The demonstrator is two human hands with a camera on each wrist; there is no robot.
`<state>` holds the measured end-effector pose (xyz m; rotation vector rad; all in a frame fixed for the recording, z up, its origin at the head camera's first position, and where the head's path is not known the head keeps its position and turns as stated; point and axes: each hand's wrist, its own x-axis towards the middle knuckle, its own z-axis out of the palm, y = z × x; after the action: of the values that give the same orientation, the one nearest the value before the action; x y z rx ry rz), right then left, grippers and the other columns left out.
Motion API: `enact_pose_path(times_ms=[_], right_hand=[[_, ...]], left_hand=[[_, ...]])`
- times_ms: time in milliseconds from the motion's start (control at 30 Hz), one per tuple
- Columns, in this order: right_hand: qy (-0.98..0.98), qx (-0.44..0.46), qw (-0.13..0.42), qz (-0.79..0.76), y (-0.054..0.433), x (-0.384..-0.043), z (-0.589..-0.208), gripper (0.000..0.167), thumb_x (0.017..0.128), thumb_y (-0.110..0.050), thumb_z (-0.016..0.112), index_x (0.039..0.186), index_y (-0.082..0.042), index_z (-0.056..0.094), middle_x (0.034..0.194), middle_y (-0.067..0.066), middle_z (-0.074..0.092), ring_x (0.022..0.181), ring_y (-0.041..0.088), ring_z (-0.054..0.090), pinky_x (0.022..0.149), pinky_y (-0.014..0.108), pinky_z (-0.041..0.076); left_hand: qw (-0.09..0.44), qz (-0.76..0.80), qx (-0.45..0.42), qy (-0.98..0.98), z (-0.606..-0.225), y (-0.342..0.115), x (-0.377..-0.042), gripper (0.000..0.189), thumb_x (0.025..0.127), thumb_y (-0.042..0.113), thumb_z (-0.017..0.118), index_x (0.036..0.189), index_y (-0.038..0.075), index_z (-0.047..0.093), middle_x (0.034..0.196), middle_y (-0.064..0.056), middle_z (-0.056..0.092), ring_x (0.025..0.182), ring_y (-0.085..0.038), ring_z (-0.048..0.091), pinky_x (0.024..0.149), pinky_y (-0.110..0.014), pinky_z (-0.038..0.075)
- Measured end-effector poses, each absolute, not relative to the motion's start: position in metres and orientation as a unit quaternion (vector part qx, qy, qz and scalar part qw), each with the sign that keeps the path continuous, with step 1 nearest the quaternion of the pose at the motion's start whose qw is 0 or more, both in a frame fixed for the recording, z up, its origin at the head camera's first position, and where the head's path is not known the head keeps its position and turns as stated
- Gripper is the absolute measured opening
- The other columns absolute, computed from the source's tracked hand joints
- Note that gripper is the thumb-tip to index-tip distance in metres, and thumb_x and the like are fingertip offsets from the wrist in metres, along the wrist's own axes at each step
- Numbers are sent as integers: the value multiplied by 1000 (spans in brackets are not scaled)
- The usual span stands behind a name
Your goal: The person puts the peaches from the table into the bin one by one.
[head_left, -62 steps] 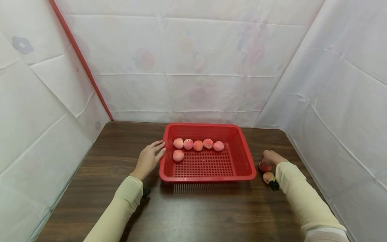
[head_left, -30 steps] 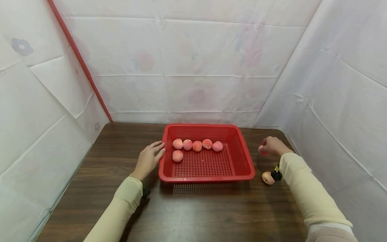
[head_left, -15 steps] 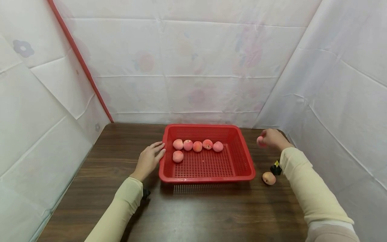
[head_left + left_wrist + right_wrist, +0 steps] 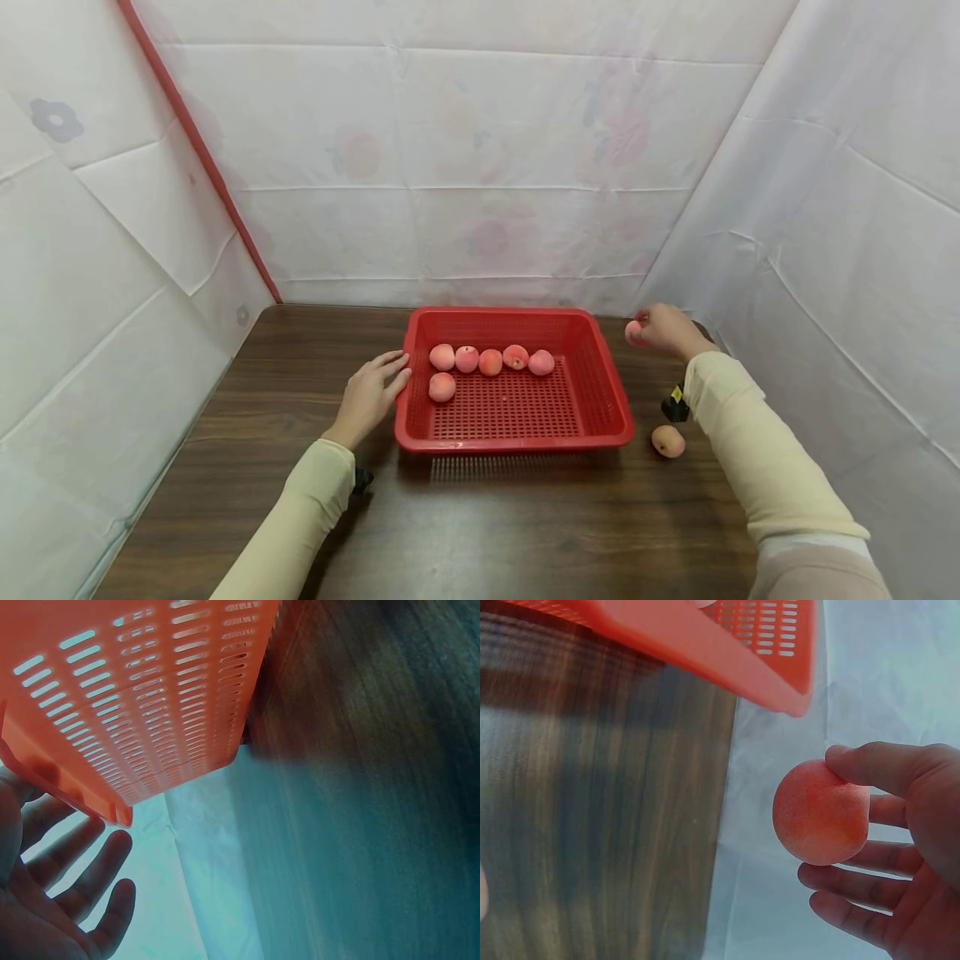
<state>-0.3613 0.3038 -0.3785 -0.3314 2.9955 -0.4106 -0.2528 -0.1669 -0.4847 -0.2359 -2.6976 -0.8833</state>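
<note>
My right hand [image 4: 666, 330] holds a pink peach [image 4: 633, 332] between thumb and fingers, raised beyond the far right corner of a red plastic basket [image 4: 510, 444]. In the right wrist view the peach [image 4: 821, 814] is pinched at the fingertips, apart from the basket's rim [image 4: 776, 688]. My left hand [image 4: 369, 397] rests at the basket's left rim with fingers spread and relaxed. The left wrist view shows those fingers [image 4: 75, 862] next to the rim, some of them free of it. Inside the basket a row of several peaches [image 4: 491, 362] lies along the back, with one more peach [image 4: 442, 387] in front at the left.
Another peach [image 4: 667, 442] lies on the brown wooden table [image 4: 480, 525] to the right of the basket, below my right forearm. A black wrist camera [image 4: 676, 406] hangs under that wrist. White sheeting [image 4: 480, 167] encloses the table at the back and sides.
My right hand has lifted a peach from the table at the right and carried it up and away, then leftward toward the basket's far corner. My left hand has stayed at the rim.
</note>
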Motion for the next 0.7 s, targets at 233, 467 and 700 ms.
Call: enact_pose_path(times_ms=[233, 467, 700], right_hand=[[983, -122, 38, -134, 290, -368, -366, 40, 87, -24, 59, 115, 4, 65, 107, 23, 68, 93, 34, 63, 84, 50, 50], [981, -145, 24, -126, 275, -370, -363, 40, 87, -25, 61, 116, 3, 64, 110, 25, 68, 99, 38, 63, 85, 51, 50], [975, -165, 16, -145, 258, -371, -359, 35, 88, -23, 62, 114, 1, 67, 110, 23, 69, 102, 39, 64, 87, 52, 50]], left_hand=[[147, -311, -80, -936, -486, -166, -253, 41, 95, 24, 63, 131, 6, 62, 135, -15, 60, 123, -38, 56, 103, -56, 43], [144, -310, -77, -936, -486, -166, -253, 41, 95, 24, 62, 132, 5, 61, 136, -15, 59, 124, -38, 56, 104, -57, 42], [151, -308, -78, -936, -485, -166, -252, 40, 96, 24, 62, 131, 4, 62, 135, -14, 60, 124, -37, 56, 104, -56, 42]])
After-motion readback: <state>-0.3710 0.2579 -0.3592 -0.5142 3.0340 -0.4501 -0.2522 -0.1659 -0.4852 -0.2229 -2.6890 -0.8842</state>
